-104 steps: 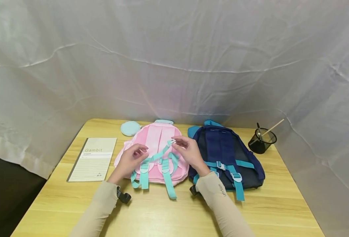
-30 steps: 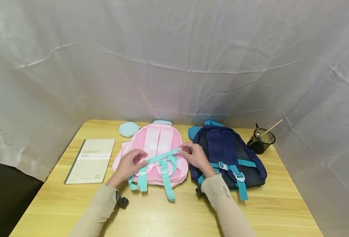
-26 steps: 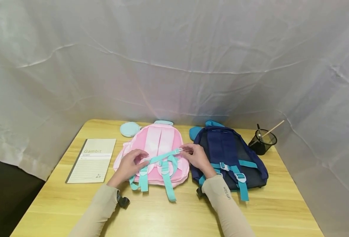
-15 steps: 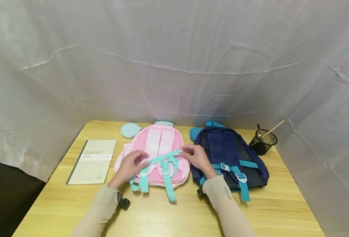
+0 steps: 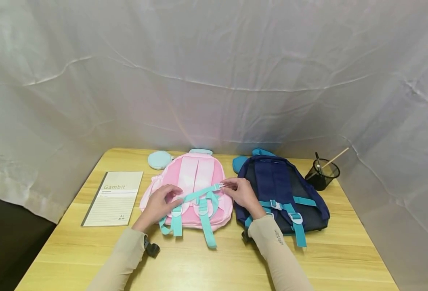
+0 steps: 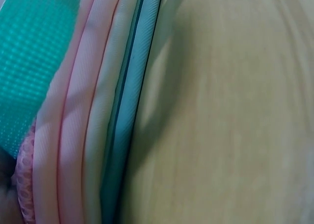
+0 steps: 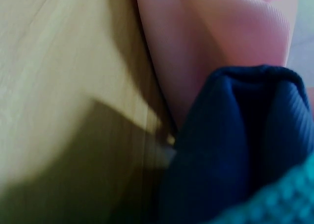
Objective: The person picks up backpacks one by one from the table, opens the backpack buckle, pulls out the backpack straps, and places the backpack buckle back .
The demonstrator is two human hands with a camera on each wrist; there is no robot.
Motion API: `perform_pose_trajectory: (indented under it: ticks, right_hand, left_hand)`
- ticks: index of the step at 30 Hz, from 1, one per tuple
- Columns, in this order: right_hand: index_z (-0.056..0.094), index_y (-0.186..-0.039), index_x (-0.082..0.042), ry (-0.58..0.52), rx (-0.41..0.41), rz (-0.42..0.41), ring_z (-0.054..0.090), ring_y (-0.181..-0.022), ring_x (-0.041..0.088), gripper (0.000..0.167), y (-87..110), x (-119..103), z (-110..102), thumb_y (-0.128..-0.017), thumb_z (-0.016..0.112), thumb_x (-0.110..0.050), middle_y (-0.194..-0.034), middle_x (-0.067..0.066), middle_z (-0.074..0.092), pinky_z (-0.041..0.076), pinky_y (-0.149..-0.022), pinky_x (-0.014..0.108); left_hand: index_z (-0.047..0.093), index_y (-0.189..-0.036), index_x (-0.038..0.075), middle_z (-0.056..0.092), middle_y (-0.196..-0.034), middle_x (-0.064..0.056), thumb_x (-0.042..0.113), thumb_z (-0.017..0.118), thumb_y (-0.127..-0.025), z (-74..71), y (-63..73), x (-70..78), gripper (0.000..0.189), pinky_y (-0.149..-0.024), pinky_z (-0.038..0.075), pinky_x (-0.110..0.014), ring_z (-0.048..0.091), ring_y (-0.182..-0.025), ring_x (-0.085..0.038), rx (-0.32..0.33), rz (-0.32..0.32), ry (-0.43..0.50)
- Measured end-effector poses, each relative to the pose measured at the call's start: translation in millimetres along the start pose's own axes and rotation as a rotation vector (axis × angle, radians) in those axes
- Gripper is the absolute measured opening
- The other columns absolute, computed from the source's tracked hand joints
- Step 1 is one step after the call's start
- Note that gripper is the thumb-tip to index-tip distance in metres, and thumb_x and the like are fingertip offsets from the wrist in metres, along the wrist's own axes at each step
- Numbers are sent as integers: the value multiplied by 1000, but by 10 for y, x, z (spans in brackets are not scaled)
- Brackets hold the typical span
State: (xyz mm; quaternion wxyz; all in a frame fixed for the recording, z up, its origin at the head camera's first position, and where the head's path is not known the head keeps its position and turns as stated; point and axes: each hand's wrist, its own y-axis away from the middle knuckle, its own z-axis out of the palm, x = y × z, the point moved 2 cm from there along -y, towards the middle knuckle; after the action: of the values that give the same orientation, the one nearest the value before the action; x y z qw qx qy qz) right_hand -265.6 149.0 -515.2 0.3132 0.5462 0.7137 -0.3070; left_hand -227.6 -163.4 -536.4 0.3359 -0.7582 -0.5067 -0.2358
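Note:
A pink backpack (image 5: 170,173) lies back side up on the table, with turquoise straps across its lower half. My right hand (image 5: 241,194) pinches the white buckle (image 5: 219,186) at the end of a turquoise chest strap (image 5: 201,194), which slants over the bag in a straight line. At the strap's left end is the thumb tip of my left hand (image 5: 158,204); its fingers are loosely bent and stand apart from the thumb. The left wrist view shows the backpack's layered side edge (image 6: 73,111) and a turquoise strap (image 6: 34,62) up close.
To the right lies a navy backpack (image 5: 272,178) with its blue chest strap buckled, its side under my right wrist. A notebook (image 5: 112,198) is on the left, a round light blue pouch (image 5: 159,160) at the back, and a black mesh pen holder (image 5: 319,180) at the far right.
Since the oldest frame, my right hand has moved the buckle right and down toward the backpack, drawing the strap straight. Over the last half second both hands stay still.

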Motion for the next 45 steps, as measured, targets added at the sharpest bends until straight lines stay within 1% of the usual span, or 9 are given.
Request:
perform_pose_trajectory:
  ticks: [7, 15, 20, 34, 42, 45]
  right_hand:
    - [79, -116, -11, -3, -10, -8, 74, -93, 18, 23, 6, 5, 6, -92, 79, -14, -103, 4, 79, 59, -85, 35]
    - [79, -117, -10, -32, -17, -20, 74, -96, 21, 24, 27, -2, 1, -93, 78, -12, -109, 7, 79, 59, -87, 37]
    - [78, -118, -10, -47, -21, -18, 73, -96, 21, 25, 39, -1, -1, -93, 78, -12, -110, 7, 78, 59, -88, 38]
    - [78, -118, -9, -55, -24, -20, 73, -96, 20, 25, 47, -9, 2, -93, 78, -13, -109, 7, 78, 59, -87, 36]
    - [79, -117, -10, -41, 7, -25, 72, -93, 19, 24, 26, -60, -28, -93, 79, -15, -107, 5, 78, 59, -86, 36]
    - [79, -116, -11, -28, 22, -33, 71, -93, 18, 23, 25, -102, -50, -94, 78, -16, -109, 4, 79, 59, -85, 33]
  left_hand:
    - [72, -114, 17, 71, -104, 4, 26, 81, -92, 1, 10, -1, 25, -82, 50, -32, 61, -93, -14, -8, 1, -1]
    - [72, -114, 17, 70, -102, 5, 26, 81, -92, 3, 19, -6, 26, -82, 50, -32, 61, -93, -14, -11, -8, -6]
    - [72, -114, 18, 70, -103, 5, 27, 81, -92, 4, 18, -8, 26, -82, 50, -32, 62, -94, -14, -11, -6, -6]
    - [72, -114, 17, 71, -103, 4, 25, 81, -92, 0, 34, 2, 25, -81, 50, -31, 61, -92, -14, -12, -9, 4]
    - [72, -115, 16, 70, -101, 4, 25, 81, -92, 5, 3, 20, 26, -78, 49, -29, 58, -87, -14, 1, -1, 10]
    - [72, -116, 15, 69, -100, 2, 24, 81, -92, -5, -23, 32, 27, -77, 49, -29, 58, -85, -15, 5, 4, 27]
